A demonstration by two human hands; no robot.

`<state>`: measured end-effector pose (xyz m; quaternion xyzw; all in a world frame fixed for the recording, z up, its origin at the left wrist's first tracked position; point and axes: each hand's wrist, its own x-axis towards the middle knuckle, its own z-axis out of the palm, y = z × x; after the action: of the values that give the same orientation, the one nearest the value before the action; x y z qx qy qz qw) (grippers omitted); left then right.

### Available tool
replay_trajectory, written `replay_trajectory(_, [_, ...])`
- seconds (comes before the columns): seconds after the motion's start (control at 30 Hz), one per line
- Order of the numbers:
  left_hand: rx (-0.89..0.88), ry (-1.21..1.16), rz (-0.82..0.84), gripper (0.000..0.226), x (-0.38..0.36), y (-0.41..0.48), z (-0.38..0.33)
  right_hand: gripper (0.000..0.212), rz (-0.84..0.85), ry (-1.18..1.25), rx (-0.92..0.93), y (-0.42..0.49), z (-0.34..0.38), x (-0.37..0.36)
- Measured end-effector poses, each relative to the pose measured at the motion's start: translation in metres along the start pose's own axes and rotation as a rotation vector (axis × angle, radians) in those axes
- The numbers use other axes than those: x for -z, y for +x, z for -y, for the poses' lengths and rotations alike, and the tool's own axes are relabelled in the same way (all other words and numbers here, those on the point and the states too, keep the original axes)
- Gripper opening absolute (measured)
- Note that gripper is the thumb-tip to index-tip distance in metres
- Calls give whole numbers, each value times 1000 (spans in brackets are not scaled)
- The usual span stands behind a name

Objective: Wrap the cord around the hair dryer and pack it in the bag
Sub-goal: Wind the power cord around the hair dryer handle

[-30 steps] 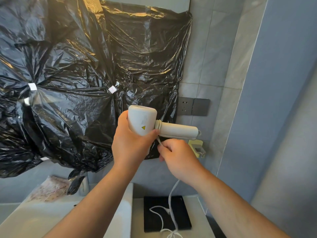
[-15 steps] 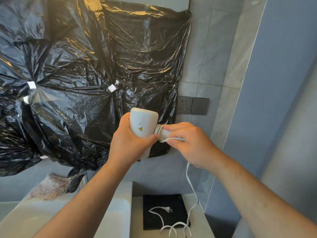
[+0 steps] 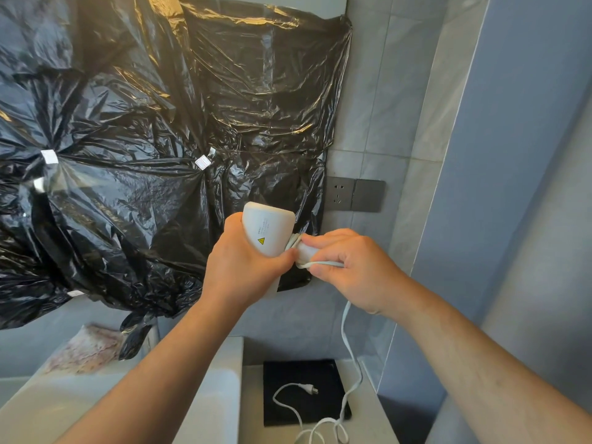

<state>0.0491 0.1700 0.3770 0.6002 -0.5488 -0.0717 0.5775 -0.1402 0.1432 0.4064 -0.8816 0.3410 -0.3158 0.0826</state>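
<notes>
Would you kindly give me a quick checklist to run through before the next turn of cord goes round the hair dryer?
1. Left hand grips hair dryer body: ok.
2. Right hand pinches cord against the handle: ok.
3. Plug out of wall socket, lying on black mat: ok.
4. Slack cord free of tangles: cannot tell, loops leave the frame.

Your right hand [image 3: 349, 270] has come up from beneath the hair dryer [image 3: 269, 232] handle to close over it, carrying the cord [image 3: 323, 263] across, slack swung rightward.
</notes>
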Motion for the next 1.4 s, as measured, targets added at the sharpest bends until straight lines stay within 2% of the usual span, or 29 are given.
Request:
replay_trajectory(0.17, [-102,8,83,74,3,-1,6,15,-63,2,0,-1,0,-1])
replay_trajectory(0.3, [-188,79,95,62,3,-7,1,12,-136,130,-40,0,-4,-4])
replay_trajectory(0.37, [-211,84,129,74,3,-8,-5,12,-162,287,-87,1,-6,-4])
replay_trajectory(0.43, [-211,128,158,101,3,-8,-11,14,-158,411,-107,1,-7,-3])
replay_trajectory(0.5, [-201,273,151,130,1,-9,-15,15,-147,437,-109,1,-6,-2])
replay_trajectory(0.57, [-197,373,122,140,-2,-11,-16,16,-150,466,-119,1,-4,0])
replay_trajectory(0.73, [-220,264,135,129,-5,-8,-10,27,-124,496,-160,-1,-6,2])
replay_trajectory(0.87, [-123,104,155,133,-6,-9,-12,25,-123,485,-173,0,-4,6])
replay_trajectory(1.03, [-62,30,143,111,-8,-9,-8,20,-163,427,-174,0,-8,3])
replay_trajectory(1.2, [-125,93,173,114,-1,-7,-9,18,-195,592,-272,-2,-6,0])
replay_trajectory(1.3, [-253,293,170,118,9,-2,-14,8,-184,438,-321,1,-7,1])
replay_trajectory(1.4, [-378,456,158,119,20,5,-21,12,-97,415,-308,1,-6,1])
